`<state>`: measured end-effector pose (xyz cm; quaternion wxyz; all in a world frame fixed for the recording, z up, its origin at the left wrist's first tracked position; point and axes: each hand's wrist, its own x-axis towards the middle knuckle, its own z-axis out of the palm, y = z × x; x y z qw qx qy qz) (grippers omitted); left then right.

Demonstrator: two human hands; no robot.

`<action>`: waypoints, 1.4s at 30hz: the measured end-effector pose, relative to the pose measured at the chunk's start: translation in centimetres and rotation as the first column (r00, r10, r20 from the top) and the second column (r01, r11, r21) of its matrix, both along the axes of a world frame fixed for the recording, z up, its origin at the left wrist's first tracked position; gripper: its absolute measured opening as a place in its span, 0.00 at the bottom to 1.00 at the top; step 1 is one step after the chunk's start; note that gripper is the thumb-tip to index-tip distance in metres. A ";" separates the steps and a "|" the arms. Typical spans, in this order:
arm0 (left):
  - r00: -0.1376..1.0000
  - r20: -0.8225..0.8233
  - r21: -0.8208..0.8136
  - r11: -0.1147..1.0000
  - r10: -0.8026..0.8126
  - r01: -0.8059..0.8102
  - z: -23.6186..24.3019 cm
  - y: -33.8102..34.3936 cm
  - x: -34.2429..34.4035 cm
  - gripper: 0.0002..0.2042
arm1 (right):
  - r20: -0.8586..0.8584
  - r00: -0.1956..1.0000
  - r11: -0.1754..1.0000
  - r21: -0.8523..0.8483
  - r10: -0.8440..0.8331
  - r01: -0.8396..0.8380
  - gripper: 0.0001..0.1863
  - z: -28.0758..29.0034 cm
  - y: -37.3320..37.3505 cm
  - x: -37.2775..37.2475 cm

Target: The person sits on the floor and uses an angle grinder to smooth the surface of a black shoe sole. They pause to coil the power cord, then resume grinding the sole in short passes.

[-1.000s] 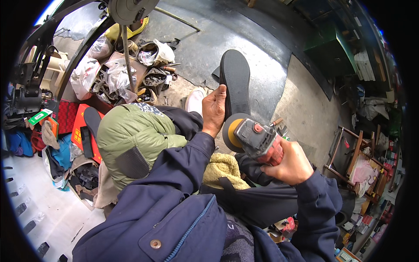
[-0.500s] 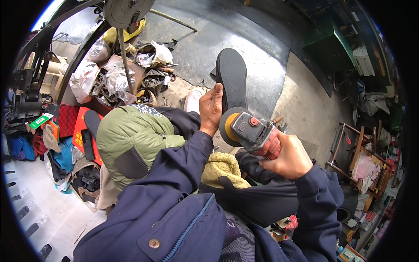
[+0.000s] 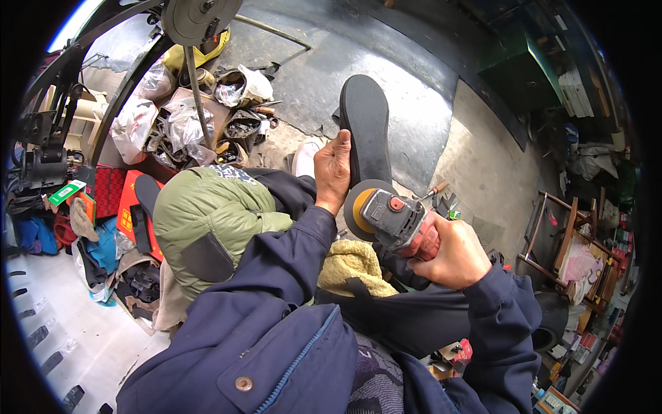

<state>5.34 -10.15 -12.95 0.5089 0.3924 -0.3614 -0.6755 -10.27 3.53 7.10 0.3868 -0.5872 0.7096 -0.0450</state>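
My left hand [image 3: 332, 169] is closed around the side of a black shoe [image 3: 367, 124], whose flat sole faces up toward me, toe pointing away. In my right hand [image 3: 455, 254] is a small red and black angle grinder [image 3: 396, 217], gripped by its red body. Its round disc [image 3: 360, 210], with a yellow-brown middle and dark rim, overlaps the shoe's near end; whether it touches the sole I cannot tell. The grinder hides that end of the shoe. Beneath my arms a yellow fluffy cloth [image 3: 352, 269] lies over my lap.
A green padded garment [image 3: 210, 221] rests by my left arm. Plastic bags [image 3: 183, 127] and pouches of scraps sit on the floor ahead left, beside a black machine frame with a wheel [image 3: 200, 17]. A wooden rack [image 3: 572, 241] stands at the right. A wooden-handled tool [image 3: 438, 188] lies beyond the grinder.
The grinder and my right hand have shifted slightly down and left, and the disc has tilted a little. My left hand and the shoe have barely moved.
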 end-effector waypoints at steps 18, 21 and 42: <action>0.998 0.055 0.007 1.000 0.001 -0.001 0.3 -0.1 0.0 0.29 | 0.106 0.983 0.982 0.129 -0.150 0.136 0.29 1.1 -1.2 -2.4; 0.996 0.082 -0.043 0.999 0.024 -0.020 0.2 -0.1 0.0 0.29 | 0.102 0.977 0.964 0.211 -0.188 0.163 0.25 2.0 0.4 -2.6; 0.992 0.126 0.001 1.000 -0.014 0.014 0.3 -0.2 0.3 0.30 | 0.253 0.932 0.965 0.095 -0.260 0.243 0.23 -0.4 -1.6 -3.7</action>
